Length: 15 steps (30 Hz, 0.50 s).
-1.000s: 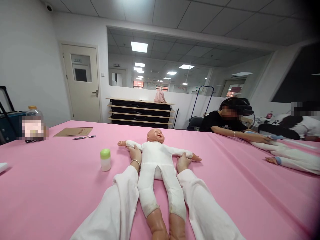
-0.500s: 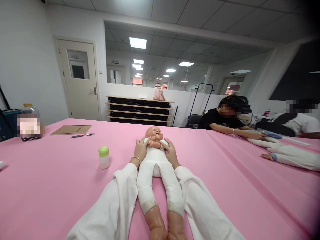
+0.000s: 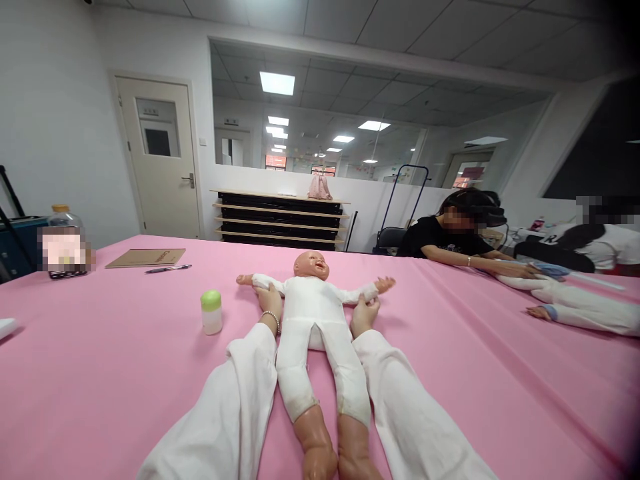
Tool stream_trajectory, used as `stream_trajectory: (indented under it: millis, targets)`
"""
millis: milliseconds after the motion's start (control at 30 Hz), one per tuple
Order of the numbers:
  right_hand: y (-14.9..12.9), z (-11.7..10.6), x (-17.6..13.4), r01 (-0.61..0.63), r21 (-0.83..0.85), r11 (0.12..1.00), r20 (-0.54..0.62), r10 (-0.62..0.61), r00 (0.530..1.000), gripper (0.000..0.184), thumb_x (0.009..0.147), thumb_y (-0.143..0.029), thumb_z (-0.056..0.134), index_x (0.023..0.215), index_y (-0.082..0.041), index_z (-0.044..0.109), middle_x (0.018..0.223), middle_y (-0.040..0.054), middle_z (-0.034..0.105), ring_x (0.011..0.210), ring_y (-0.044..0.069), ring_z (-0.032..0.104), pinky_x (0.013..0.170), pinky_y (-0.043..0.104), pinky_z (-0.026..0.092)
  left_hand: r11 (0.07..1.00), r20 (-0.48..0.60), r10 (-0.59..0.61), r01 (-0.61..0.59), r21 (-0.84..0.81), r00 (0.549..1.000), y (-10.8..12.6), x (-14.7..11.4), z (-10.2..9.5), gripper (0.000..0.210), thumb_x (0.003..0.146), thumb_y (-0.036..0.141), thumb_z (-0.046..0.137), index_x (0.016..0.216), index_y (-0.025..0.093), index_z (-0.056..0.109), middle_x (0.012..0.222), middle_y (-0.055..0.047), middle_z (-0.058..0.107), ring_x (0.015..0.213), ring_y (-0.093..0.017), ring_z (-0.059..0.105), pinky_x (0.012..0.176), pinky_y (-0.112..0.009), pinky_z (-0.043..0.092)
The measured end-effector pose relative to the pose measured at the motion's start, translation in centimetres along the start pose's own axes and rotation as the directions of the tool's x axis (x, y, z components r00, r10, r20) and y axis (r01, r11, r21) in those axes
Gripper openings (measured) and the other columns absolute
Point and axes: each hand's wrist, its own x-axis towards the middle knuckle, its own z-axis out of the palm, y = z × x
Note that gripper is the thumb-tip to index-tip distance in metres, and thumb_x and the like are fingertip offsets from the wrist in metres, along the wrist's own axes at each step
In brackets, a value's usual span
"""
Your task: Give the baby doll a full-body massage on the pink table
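Observation:
A baby doll [image 3: 311, 300] with a white cloth body lies on its back, its feet toward me and its arms spread out sideways. My left hand [image 3: 270, 304] is closed round the doll's arm on the left, near the forearm. On the other side my right hand [image 3: 365, 313] grips the doll's other arm just below its plastic hand. Both my sleeves run alongside the doll's legs. To the left of my left hand stands a small jar [image 3: 211, 312] with a green lid.
A pink cloth [image 3: 125, 373] covers the table. A brown notebook [image 3: 145, 258] and a pen [image 3: 169, 269] lie at the far left, near a bottle [image 3: 65, 217]. On the right, a person in a headset [image 3: 475, 208] handles another doll [image 3: 590, 310].
The doll's arms were folded over its chest, with my hands at its sides. Now both arms are stretched outward, and my hands have moved apart with them.

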Motion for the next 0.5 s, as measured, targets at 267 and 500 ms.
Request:
stream_trajectory:
  millis: [267,500]
  targets:
    - [-2.0,-0.3,-1.5,0.243,-0.114,0.963,0.095,-0.232,0.968,0.06,0.077,-0.03,0.044,0.133,-0.02,0.028,0.122,0.0103,0.049,0.104,0.019,0.053,0.088,0.034,0.045,0.999,-0.071,0.026,-0.023,0.042,0.997,1.1,-0.9,-0.2,0.068,0.087,0.031,0.036,0.141,0.016,-0.001,0.129,-0.014,0.046,0.103,-0.026,0.055,0.077,-0.035,0.044]
    - [-2.8,0.5,-2.3,0.792,-0.132,0.596,0.657,-0.545,0.52,0.044,0.079,-0.011,0.034,0.11,-0.027,0.061,0.12,0.0073,0.048,0.113,0.022,0.043,0.096,0.044,0.035,0.839,0.227,0.408,-0.461,0.288,0.884,1.9,-1.2,0.0,0.059,0.079,0.005,0.033,0.132,0.03,0.036,0.119,-0.006,0.051,0.105,-0.021,0.045,0.09,-0.035,0.037]
